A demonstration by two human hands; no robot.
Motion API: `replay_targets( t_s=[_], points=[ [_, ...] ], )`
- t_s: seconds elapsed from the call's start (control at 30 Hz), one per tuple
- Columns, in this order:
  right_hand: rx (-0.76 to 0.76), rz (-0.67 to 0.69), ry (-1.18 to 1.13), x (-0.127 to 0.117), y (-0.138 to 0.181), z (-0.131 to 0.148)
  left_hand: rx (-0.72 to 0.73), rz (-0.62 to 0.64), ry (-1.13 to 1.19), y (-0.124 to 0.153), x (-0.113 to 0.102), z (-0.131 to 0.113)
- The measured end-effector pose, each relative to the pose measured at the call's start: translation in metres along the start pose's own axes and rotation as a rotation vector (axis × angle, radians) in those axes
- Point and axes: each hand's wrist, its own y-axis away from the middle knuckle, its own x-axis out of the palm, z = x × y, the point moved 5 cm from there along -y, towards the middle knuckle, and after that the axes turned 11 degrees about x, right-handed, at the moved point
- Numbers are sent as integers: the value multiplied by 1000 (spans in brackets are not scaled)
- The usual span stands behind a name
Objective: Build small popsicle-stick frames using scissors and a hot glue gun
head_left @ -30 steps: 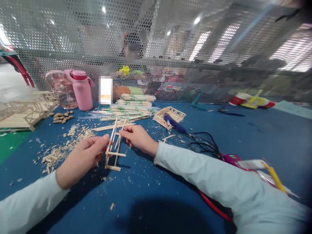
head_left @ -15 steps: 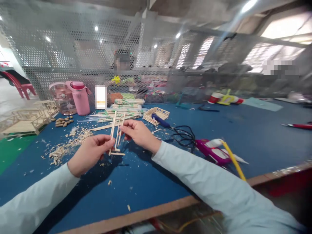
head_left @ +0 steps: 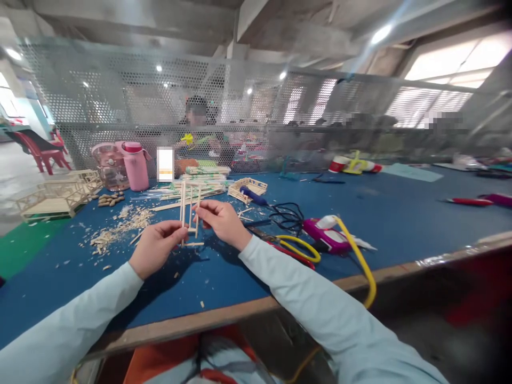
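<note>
Both hands hold a small frame of thin wooden sticks [head_left: 183, 208] just above the blue tabletop [head_left: 160, 304]. My left hand [head_left: 156, 246] pinches its lower left side, thumb and fingers closed on the upright sticks. On the opposite side, my right hand [head_left: 224, 221] grips an upright stick with closed fingertips. The uprights stand nearly vertical, with short crosspieces low down. Behind the frame lie bundles of wooden sticks [head_left: 208, 181] in plastic wrapping. Wood scraps [head_left: 120, 229] are scattered left of my hands.
Pliers with red and yellow handles [head_left: 298, 248] lie by my right forearm, near a purple power strip [head_left: 328, 237]. A blue-handled corded tool [head_left: 253, 196] rests on a stick tray [head_left: 236, 192]. A pink bottle [head_left: 136, 168], peanuts [head_left: 110, 199] and stick models [head_left: 52, 200] stand left. A perforated screen [head_left: 132, 106] closes the back.
The camera view has shifted, bringing the pliers and the table's front edge into sight. The stick frame has turned a little more upright; both hands keep their hold on it.
</note>
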Motion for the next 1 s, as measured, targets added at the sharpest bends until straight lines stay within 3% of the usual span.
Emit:
replay_targets(
  t_s=[0.17,1.0],
  points=[
    [-36,-9,122,1,2,4,26,-13,13,0,-2,-1],
    [-38,-27,-7,2,5,6,31,-19,-27,0,-3,3]
  ],
)
